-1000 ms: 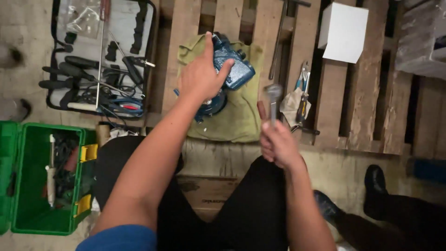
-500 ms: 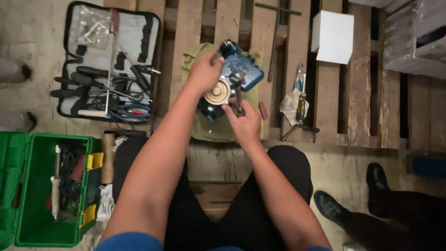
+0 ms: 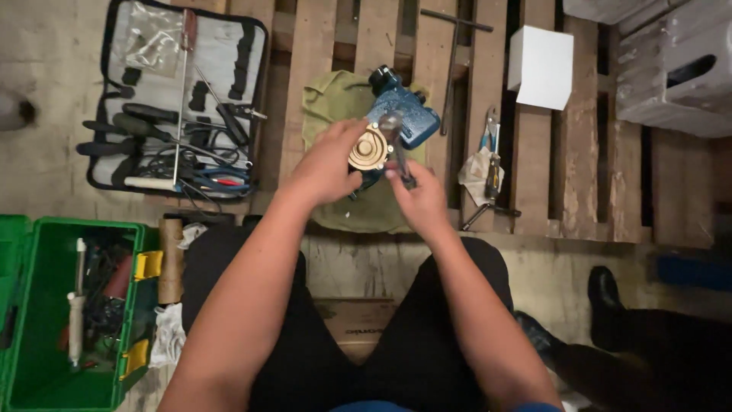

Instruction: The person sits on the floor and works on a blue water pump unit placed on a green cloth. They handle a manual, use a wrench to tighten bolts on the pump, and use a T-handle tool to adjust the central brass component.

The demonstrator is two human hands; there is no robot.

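Blue pump body [image 3: 404, 114] partly hidden behind both hands; green toolbox [image 3: 46, 320] cut by left edge; its contents too dim to identify

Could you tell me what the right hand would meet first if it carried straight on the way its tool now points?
Most likely the brass disc on the blue machine: the right hand aims its metal tool up at it, the tip apparently already touching, though depth is unclear.

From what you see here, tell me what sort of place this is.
Probably a repair workshop floor: a wooden pallet serves as a bench, an open tool roll and green toolbox lie beside it, and both hands work on a blue machine part.
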